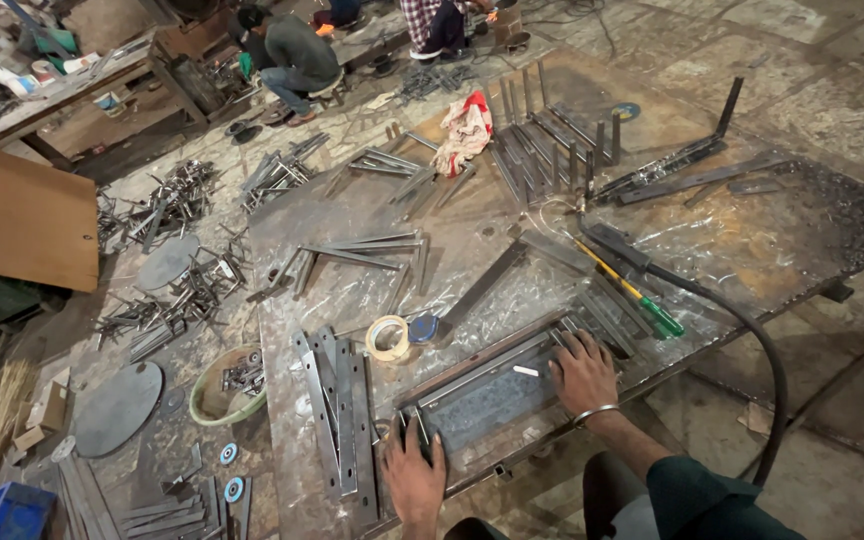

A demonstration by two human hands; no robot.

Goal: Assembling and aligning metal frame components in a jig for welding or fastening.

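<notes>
Both of my hands lay spread and pressed flat, gripping nothing, on the rectangular frame of grey steel bars: my left hand at its near-left corner, my right hand, with its thin metal bangle, on its right end. That frame sat at the near edge of the large scratched steel work plate. A short white chalk stick lay on the frame, just left of my right hand. I judged I was squaring and steadying the bars; the next move called for keeping the corners tight together. Left of the frame lay a row of flat steel strips, and beyond it a roll of tape. Right of the frame ran a green-handled tool and a thick black cable. Far beyond the frame, two people crouched on the cluttered stone floor.
</notes>
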